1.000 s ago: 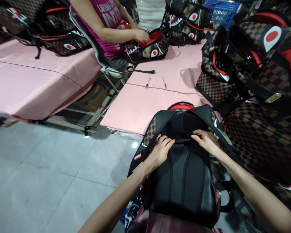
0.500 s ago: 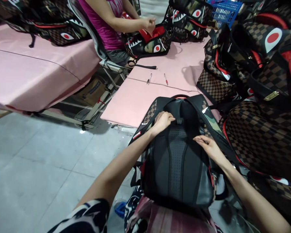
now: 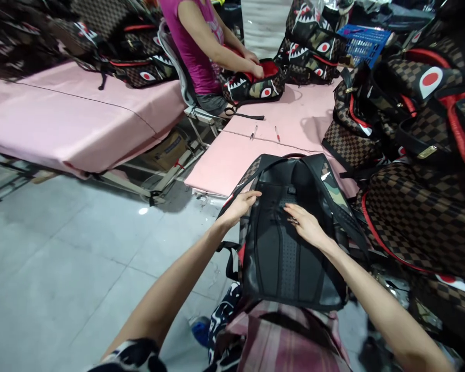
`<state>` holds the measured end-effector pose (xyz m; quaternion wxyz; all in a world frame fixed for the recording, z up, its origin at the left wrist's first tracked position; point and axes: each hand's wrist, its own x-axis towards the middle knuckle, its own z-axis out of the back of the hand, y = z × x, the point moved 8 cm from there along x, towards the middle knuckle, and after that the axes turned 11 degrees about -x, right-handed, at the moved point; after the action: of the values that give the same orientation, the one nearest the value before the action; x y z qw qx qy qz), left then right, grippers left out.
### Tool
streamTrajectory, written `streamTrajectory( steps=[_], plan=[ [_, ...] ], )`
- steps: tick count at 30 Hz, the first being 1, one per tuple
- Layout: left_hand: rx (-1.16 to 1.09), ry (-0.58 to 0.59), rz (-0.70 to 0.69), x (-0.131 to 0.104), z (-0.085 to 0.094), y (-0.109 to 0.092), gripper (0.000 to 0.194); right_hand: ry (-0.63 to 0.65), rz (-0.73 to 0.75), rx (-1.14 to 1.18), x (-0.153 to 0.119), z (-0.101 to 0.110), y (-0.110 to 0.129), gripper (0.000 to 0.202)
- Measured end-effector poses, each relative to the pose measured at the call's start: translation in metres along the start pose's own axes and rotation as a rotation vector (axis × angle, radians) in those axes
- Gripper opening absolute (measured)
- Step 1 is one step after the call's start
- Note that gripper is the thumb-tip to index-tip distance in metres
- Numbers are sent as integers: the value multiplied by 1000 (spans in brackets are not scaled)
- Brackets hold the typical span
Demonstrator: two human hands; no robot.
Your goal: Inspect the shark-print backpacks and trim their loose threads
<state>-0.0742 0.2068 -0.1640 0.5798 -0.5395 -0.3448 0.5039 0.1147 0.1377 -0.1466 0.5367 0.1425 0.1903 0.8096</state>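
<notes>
A black backpack [image 3: 269, 253] lies back panel up, its lower end against my lap and its top at the table edge. At its upper left side, my left hand [image 3: 238, 207] is closed round the edge by the shoulder strap [image 3: 251, 173], fingertips pointing inward. My right hand [image 3: 304, 225] is over the middle of the padded back panel, its fingers together. Something small and dark shows under those fingers, too unclear to name. Checkered and camouflage fabric shows along the backpack's sides.
A pink-covered table [image 3: 217, 168] bears two pens [image 3: 277, 134] and a black strap [image 3: 250, 116]. Checkered backpacks [image 3: 422, 206] are piled close on my right. Across the table a seated person [image 3: 201, 57] handles a shark-face bag [image 3: 251, 88]. A blue basket [image 3: 364, 44] stands behind.
My right hand has moved left from the backpack's right side to its middle. My left hand has shifted outward to the left edge. The view has swung left.
</notes>
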Motion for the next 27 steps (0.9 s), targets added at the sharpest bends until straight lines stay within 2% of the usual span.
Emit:
streamTrajectory(
  steps=[2, 4, 6, 8, 9, 10, 12, 13, 14, 15, 17, 18, 19, 20, 22, 23, 24, 27],
  plan=[
    [-12, -23, 50, -14, 12, 11, 34, 39, 1, 19, 22, -10, 17, 45],
    [-23, -46, 91, -22, 25, 19, 33, 119, 19, 66, 27, -22, 40, 39],
    [-35, -65, 122, -24, 38, 22, 34, 298, 155, 220, 14, -40, 73, 32],
    [-47, -71, 142, -23, 46, 23, 36, 453, 271, 470, -6, -49, 98, 40],
    [-52, -68, 149, -23, 47, 23, 37, 445, 257, 575, -9, -47, 101, 47],
    [-57, -61, 154, -21, 47, 24, 37, 360, 186, 612, -8, -40, 95, 51],
    [-58, -43, 158, -19, 42, 26, 36, 148, -1, 442, -4, -25, 74, 46],
    [-54, -34, 155, -19, 39, 28, 35, 112, -45, 311, -6, -21, 70, 41],
    [-47, -28, 148, -19, 36, 29, 35, 168, -25, 209, -11, -23, 72, 36],
    [-36, -22, 136, -19, 34, 31, 34, 302, 53, 178, -22, -32, 81, 34],
    [-8, 2, 102, -23, 31, 32, 33, 626, 247, 328, -57, -49, 107, 34],
    [9, 19, 80, -25, 29, 33, 33, 706, 259, 450, -72, -50, 114, 36],
    [29, 40, 54, -29, 27, 33, 32, 705, 214, 564, -81, -48, 115, 40],
    [53, 62, 23, -32, 23, 32, 31, 619, 109, 628, -83, -44, 107, 43],
    [116, 92, -43, -39, 13, 29, 26, 336, -135, 616, -79, -31, 78, 43],
    [152, 95, -71, -41, 8, 28, 24, 243, -212, 592, -79, -27, 67, 42],
    [190, 92, -90, -42, 2, 26, 22, 198, -257, 579, -79, -25, 59, 41],
    [285, 92, -101, -46, -11, 25, 14, 178, -316, 613, -92, -25, 44, 39]
  ],
)
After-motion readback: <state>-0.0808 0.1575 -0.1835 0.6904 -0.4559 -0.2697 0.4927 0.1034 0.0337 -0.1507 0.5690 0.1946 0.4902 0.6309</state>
